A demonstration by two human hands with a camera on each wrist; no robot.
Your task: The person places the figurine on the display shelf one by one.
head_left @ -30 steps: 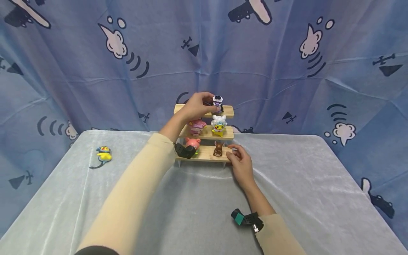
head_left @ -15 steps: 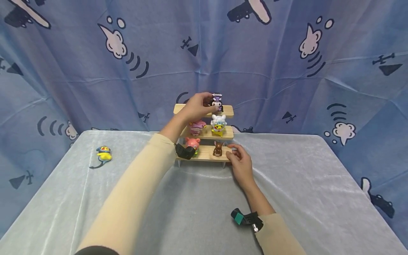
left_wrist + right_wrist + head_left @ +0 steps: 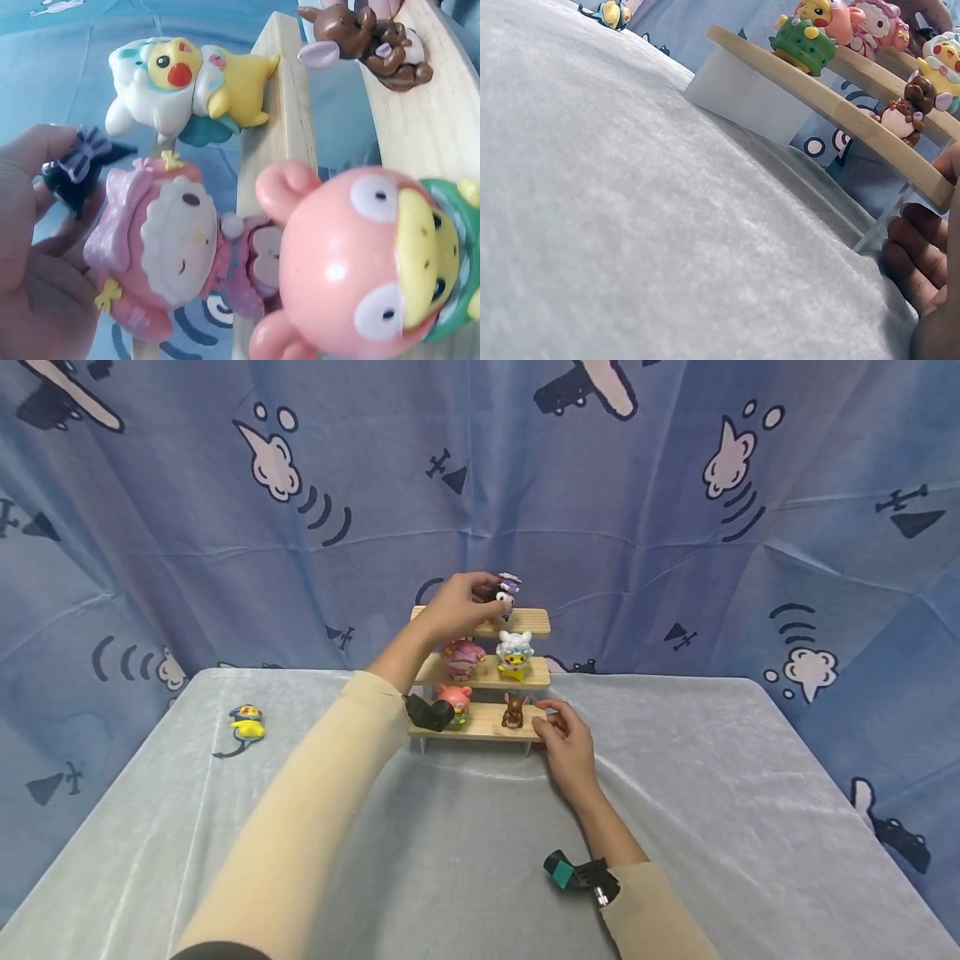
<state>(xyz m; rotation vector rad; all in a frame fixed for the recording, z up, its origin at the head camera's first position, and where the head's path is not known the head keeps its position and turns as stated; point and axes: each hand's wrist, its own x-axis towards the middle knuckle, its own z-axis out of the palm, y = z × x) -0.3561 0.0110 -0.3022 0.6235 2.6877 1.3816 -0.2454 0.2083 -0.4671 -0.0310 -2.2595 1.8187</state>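
Observation:
My left hand (image 3: 456, 610) pinches a small black, white and purple figurine (image 3: 506, 600) just above the top tier of a three-tier wooden display shelf (image 3: 483, 724). In the left wrist view, the dark figurine with a purple bow (image 3: 84, 154) shows between thumb and fingers. My right hand (image 3: 572, 753) holds the right end of the bottom tier. In the right wrist view, its thumb lies at the board's edge and the fingers (image 3: 919, 244) curl below it, beside a clear support.
A pink hooded figurine (image 3: 463, 658) and a white-hooded yellow one (image 3: 514, 654) stand on the middle tier. The bottom tier bears a pink-headed figurine (image 3: 454, 697) and a brown one (image 3: 513, 711). A blue-and-yellow figurine (image 3: 247, 725) lies on the grey cloth at left.
My left hand has risen slightly and shifted left with the figurine, which now tilts and turns differently. The right hand keeps its place on the shelf.

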